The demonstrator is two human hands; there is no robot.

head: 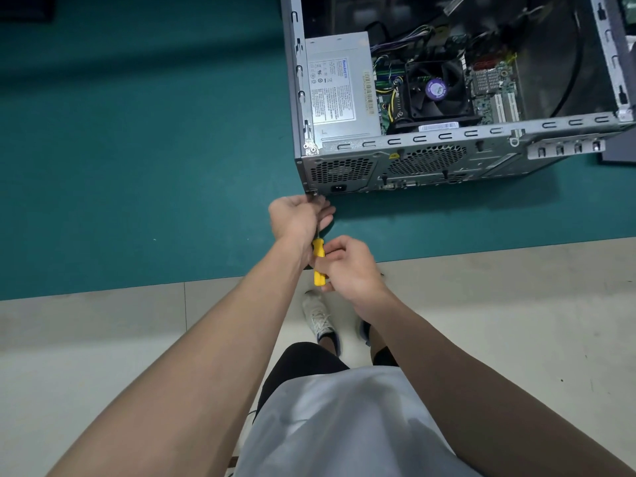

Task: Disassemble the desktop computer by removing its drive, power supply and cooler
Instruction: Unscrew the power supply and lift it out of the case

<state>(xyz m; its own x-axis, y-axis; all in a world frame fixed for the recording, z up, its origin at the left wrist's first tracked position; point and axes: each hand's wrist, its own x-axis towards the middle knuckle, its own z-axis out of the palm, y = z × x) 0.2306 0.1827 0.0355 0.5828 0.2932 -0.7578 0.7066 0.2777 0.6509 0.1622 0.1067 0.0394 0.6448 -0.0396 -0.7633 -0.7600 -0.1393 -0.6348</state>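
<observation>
Head view, the only one.

Grey steel desktop computer case (447,156) lies on the teal-matted counter (137,149) with its open side up and its perforated rear panel facing the person. The silver box power supply (339,86) is seated in the near-left corner of the case. The black cooler with the purple-stickered fan (437,89) sits just beside it, with wiring bunched between them. Can't make out the drive; the far end of the case is blurred.

Right hand (351,266) is wrapped round the handle of the yellow-handled, thin-shafted screwdriver (318,259). Left hand (296,215) is curled round the shaft up at the tip, against the bottom-left corner of the rear panel, just beside the mains socket. The screw head is hidden under the left fingers.

My read: this is a power supply mounting screw being backed out, so the task looks early, with nothing out yet.

To do it well:
- Keep the shaft square to the panel. The handle hangs out past the counter edge, so it drifts off-axis easily.
- Push along the axis with the right hand and turn slowly. A cam-out chews the head.
- Left fingers should only steady the tip, then cup the screw as it frees, or it likely drops to the pale tiled floor (103,339).
- Check the remaining corners and unplug the leads before sliding the unit.
</observation>
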